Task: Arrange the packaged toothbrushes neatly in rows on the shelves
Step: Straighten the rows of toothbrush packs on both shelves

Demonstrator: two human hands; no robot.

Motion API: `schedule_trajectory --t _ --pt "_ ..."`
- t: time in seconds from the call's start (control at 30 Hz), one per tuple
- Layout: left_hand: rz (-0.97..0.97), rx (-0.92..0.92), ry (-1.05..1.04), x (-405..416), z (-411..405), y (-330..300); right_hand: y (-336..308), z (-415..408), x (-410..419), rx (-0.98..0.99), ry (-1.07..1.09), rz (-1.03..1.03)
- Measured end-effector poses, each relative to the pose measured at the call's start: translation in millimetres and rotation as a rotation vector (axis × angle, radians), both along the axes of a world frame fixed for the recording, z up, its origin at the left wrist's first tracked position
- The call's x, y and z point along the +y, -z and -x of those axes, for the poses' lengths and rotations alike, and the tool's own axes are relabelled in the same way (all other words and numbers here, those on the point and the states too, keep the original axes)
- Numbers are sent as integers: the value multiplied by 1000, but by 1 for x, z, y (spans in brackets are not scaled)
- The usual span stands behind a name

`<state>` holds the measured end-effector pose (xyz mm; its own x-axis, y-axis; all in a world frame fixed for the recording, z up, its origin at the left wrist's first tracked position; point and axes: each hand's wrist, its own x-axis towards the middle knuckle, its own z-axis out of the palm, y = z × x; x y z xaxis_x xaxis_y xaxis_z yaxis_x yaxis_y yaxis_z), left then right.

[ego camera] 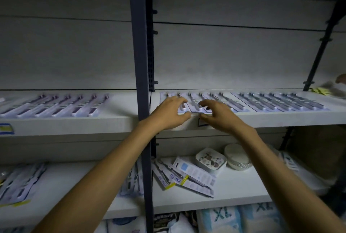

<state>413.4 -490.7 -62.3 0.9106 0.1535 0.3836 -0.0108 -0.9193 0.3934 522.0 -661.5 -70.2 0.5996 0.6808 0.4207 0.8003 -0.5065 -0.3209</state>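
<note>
Both forearms reach up; our left hand [169,113] and right hand [218,114] hover, fingers spread, over the toothbrush packs [198,102] on the upper shelf [280,118]. Looks like we're squaring this row; next, nudge edges flush, gently.

On the lower shelf, right of the dark upright post [141,64], a square white dish [210,160] with a speckled pattern stands just beside a round white ribbed container [237,157], both near the shelf's back edge. Yellow packets [319,90] lie at the far right end of the upper shelf. Pale blue packs marked XL [222,217] sit below the lower shelf's front edge, beside a dark printed bag [164,220].
</note>
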Motion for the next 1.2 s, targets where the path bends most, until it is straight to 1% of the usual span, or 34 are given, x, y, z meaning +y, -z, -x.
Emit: schedule_trajectory --t 0.1,0.17,0.27,0.4,0.6,0.73,0.83,0.9,0.97,1.07,1.13,1.2 --pt "-77 -38 -116 6 -15 1 -7 -4 20 -141 14 23" --pt "-125 6 -151 15 -26 4 -12 -8 37 -137 -22 96" --pt "-128 91 -200 24 -36 14 -12 -15 59 -125 -69 212" --pt "-149 75 -265 26 -39 24 -4 -23 73 -88 -88 310" --pt "-117 -35 -290 21 -33 29 8 -30 60 -159 -210 176" --pt "-77 -47 -321 15 -31 30 8 -26 55 -187 -293 144" --pt "-53 -59 -334 10 -31 25 7 -28 50 -202 -285 170" --pt "-82 -94 -317 3 -32 22 5 -36 41 -183 -239 160" --pt "-99 -62 -251 -2 -35 20 3 -50 34 -184 -157 144" --pt "-116 82 -218 -8 -40 22 2 -65 29 -135 -80 179" --pt "-142 100 -232 -9 -41 23 3 -67 27 -78 -90 178" --pt "-136 78 -238 -9 -41 23 6 -67 23 -71 -106 122"
